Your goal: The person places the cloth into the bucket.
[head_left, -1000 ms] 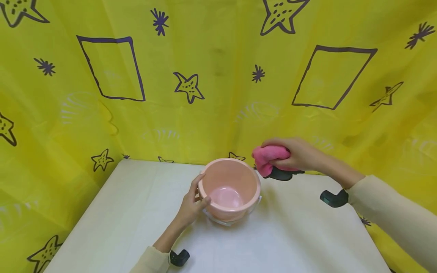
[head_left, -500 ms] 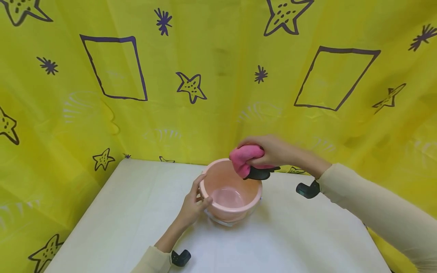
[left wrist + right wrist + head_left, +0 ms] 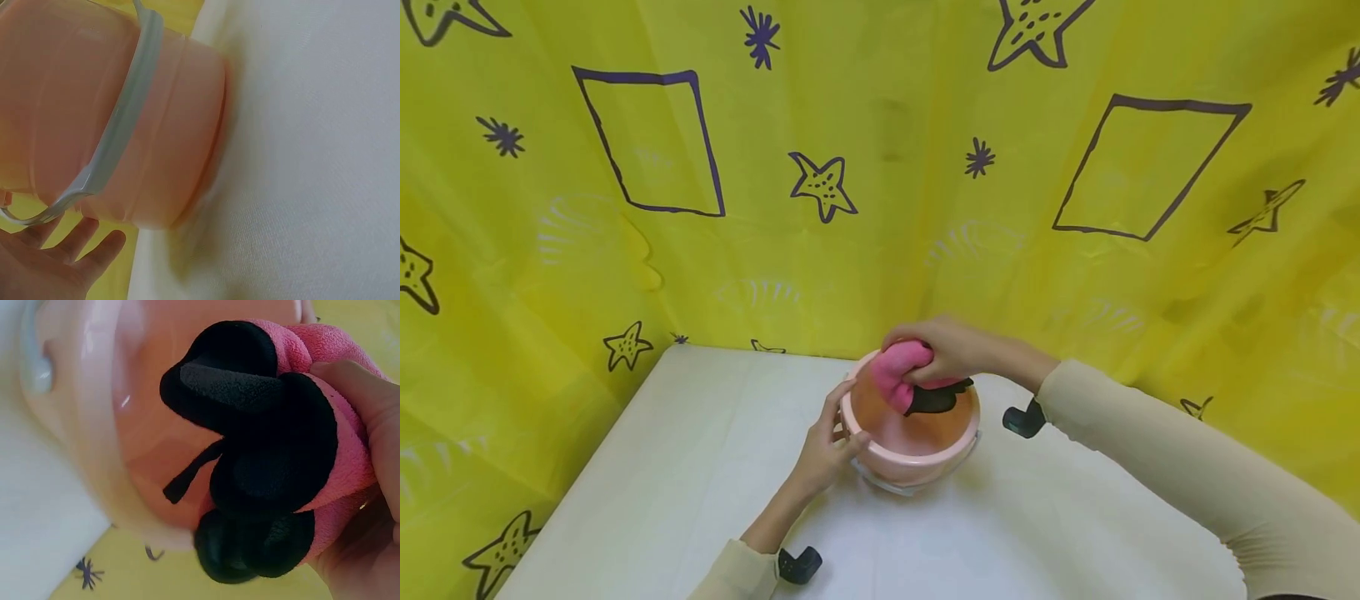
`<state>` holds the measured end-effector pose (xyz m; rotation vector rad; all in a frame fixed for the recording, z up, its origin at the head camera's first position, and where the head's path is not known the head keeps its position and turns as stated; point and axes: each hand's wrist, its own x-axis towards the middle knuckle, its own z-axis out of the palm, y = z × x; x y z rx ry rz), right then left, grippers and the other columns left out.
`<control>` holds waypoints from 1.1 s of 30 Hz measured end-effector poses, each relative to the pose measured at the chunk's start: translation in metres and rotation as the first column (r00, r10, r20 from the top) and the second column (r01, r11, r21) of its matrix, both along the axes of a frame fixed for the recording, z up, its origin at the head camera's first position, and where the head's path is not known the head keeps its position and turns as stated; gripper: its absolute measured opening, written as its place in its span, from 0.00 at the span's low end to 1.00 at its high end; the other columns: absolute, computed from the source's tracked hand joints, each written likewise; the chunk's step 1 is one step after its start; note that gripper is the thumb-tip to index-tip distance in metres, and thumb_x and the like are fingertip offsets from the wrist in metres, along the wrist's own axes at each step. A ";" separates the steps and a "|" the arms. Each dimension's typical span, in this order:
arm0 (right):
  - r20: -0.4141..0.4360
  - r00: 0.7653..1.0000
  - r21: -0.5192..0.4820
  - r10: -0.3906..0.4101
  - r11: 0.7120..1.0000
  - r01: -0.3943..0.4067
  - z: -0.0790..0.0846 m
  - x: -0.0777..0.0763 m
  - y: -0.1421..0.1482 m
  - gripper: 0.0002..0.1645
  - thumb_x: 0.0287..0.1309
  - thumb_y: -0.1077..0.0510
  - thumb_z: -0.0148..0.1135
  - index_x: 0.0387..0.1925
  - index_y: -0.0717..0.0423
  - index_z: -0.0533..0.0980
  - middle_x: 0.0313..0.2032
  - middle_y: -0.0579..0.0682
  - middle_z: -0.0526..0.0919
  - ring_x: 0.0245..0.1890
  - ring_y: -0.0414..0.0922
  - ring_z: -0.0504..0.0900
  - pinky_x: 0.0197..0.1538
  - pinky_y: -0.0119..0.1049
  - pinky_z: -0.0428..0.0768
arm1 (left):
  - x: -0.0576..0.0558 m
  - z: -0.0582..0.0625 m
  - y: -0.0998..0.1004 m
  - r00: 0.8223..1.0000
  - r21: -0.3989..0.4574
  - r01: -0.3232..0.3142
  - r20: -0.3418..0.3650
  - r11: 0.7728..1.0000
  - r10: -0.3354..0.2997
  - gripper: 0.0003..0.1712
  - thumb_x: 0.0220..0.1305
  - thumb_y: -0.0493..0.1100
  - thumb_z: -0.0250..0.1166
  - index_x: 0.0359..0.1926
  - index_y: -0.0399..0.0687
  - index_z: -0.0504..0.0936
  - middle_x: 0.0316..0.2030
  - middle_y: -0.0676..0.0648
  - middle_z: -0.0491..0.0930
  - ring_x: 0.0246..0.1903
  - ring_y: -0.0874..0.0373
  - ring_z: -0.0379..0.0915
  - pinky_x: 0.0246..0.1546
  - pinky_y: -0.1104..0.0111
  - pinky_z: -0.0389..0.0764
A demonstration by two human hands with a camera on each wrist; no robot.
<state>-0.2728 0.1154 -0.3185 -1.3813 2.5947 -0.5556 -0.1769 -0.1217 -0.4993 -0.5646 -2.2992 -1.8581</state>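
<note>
While the right hand's grip [image 3: 953, 346] clamps on a bunched pink-and-black plush bundle [image 3: 897, 383] over the mouth of the pink bucket [image 3: 917, 459], whose rim the left hand's grip [image 3: 824, 452] clasps, that bundle looks light, soft and squashable, best held by its pink folds.

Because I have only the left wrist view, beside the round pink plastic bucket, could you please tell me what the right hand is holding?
Observer: The right hand grips a fuzzy pink-and-black fabric bundle.
Operator: Thank you; where is it relative to the bucket?
Observer: In the head view it overlaps the bucket's open mouth; I cannot tell whether it is below the rim.
Operator: And the thumb of the left hand, please?
Observer: It lies on the bucket's rim, towards the person's left.
</note>
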 end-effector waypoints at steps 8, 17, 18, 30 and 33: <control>0.179 0.983 0.015 0.045 0.999 -0.048 -0.028 -0.003 -0.017 0.25 0.59 0.58 0.74 0.57 0.37 0.80 0.49 0.37 0.84 0.44 0.41 0.81 0.48 0.37 0.82 | 0.000 -0.001 0.001 1.000 0.007 0.001 -0.006 1.000 -0.001 0.45 0.65 0.65 0.67 0.77 0.70 0.56 0.77 0.44 0.60 0.65 0.36 0.70 0.56 0.46 0.78; 0.221 0.967 0.037 0.126 0.990 -0.138 -0.049 -0.004 -0.028 0.28 0.60 0.60 0.73 0.59 0.36 0.79 0.59 0.37 0.79 0.55 0.41 0.77 0.53 0.37 0.80 | -0.002 -0.003 0.000 1.000 0.022 -0.004 -0.030 1.000 0.004 0.47 0.63 0.70 0.66 0.76 0.65 0.58 0.74 0.40 0.64 0.64 0.38 0.72 0.56 0.46 0.78; 0.221 0.968 0.041 0.120 0.990 -0.132 -0.049 -0.005 -0.028 0.28 0.59 0.60 0.73 0.59 0.36 0.79 0.58 0.37 0.79 0.54 0.41 0.77 0.53 0.37 0.80 | -0.003 -0.003 0.000 0.999 0.019 -0.005 -0.032 1.000 0.006 0.47 0.63 0.70 0.66 0.76 0.64 0.58 0.74 0.39 0.64 0.64 0.38 0.72 0.56 0.46 0.78; 0.246 0.957 0.013 0.153 0.987 -0.161 -0.046 -0.004 -0.024 0.31 0.59 0.56 0.76 0.63 0.41 0.77 0.61 0.40 0.79 0.57 0.42 0.78 0.57 0.40 0.80 | -0.003 -0.002 0.000 0.999 0.002 -0.012 -0.036 1.000 0.012 0.46 0.64 0.69 0.65 0.75 0.64 0.58 0.72 0.38 0.66 0.63 0.38 0.73 0.56 0.45 0.78; 0.305 0.942 0.003 0.141 0.989 -0.149 -0.043 -0.003 -0.020 0.39 0.57 0.54 0.78 0.68 0.44 0.73 0.64 0.44 0.77 0.61 0.48 0.78 0.60 0.46 0.80 | -0.003 -0.003 -0.002 0.999 0.003 -0.007 -0.038 1.000 0.007 0.46 0.64 0.68 0.66 0.76 0.65 0.57 0.71 0.38 0.68 0.63 0.37 0.73 0.56 0.46 0.78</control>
